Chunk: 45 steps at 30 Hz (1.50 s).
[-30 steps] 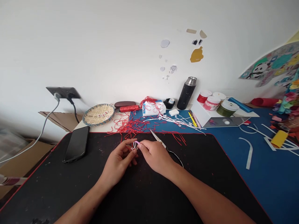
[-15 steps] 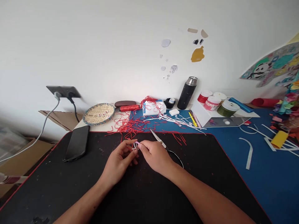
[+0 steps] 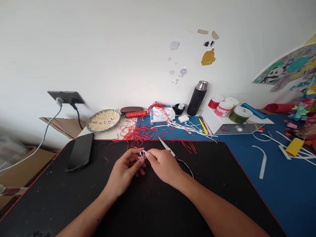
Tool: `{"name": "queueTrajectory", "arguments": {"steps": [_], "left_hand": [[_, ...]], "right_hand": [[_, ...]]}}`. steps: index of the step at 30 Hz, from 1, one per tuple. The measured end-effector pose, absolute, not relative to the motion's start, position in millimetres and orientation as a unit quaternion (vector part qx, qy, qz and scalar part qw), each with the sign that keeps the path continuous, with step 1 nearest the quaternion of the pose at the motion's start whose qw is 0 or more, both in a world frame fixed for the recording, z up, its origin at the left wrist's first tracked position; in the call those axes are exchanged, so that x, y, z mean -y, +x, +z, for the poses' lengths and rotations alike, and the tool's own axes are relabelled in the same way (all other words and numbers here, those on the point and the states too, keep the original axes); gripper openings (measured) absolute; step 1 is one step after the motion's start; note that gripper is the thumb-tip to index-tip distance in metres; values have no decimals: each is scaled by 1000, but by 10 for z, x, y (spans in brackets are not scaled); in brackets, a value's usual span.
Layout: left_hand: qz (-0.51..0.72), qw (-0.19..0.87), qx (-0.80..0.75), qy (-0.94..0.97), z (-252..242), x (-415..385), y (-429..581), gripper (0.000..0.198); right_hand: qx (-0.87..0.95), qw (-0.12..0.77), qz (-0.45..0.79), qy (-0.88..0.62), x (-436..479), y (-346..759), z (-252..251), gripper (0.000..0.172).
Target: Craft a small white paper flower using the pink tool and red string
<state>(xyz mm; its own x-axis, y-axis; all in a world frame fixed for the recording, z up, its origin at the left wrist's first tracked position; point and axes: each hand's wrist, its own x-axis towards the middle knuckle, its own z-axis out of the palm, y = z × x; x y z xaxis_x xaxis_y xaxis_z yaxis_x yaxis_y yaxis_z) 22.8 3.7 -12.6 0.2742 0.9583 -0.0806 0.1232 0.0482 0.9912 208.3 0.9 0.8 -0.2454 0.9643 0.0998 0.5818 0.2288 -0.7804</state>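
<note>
Above the black mat, my left hand (image 3: 125,169) pinches a small looped white cord knot (image 3: 141,157) between thumb and fingers. My right hand (image 3: 161,163) is closed around a thin purple tool (image 3: 144,151), whose tip meets the top loop of the cord; most of the tool is hidden inside the fist. Just beyond the right hand lie scissors (image 3: 170,150), partly covered by it. Loose red cord pieces (image 3: 139,133) are scattered behind both hands.
A black phone (image 3: 80,152) lies at the left, beside a woven basket (image 3: 103,121). White cords (image 3: 187,127), a red thread spool (image 3: 136,114), a black thermos (image 3: 197,98) and paint jars (image 3: 223,109) stand or lie along the wall. Paper strips (image 3: 263,163) are on the right.
Both hands keep nearly the same pose around the cord. The white loop at the top looks slightly wider and rounder. The whole view has shifted very slightly.
</note>
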Motion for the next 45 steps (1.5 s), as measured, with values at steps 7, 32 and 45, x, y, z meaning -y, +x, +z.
{"name": "queueTrajectory", "arguments": {"steps": [7,32,45], "left_hand": [[385,551,-468,573,-95,-47,228,45],[353,575,-470,569,-61,-73,208,52],[382,551,-472,573,-63,-55,248,50]], "right_hand": [[734,293,305,-532,-25,2106,11,32],[741,260,280,-552,-37,2115,14,32],[747,258,277,-547,-27,2118,58,32]]}}
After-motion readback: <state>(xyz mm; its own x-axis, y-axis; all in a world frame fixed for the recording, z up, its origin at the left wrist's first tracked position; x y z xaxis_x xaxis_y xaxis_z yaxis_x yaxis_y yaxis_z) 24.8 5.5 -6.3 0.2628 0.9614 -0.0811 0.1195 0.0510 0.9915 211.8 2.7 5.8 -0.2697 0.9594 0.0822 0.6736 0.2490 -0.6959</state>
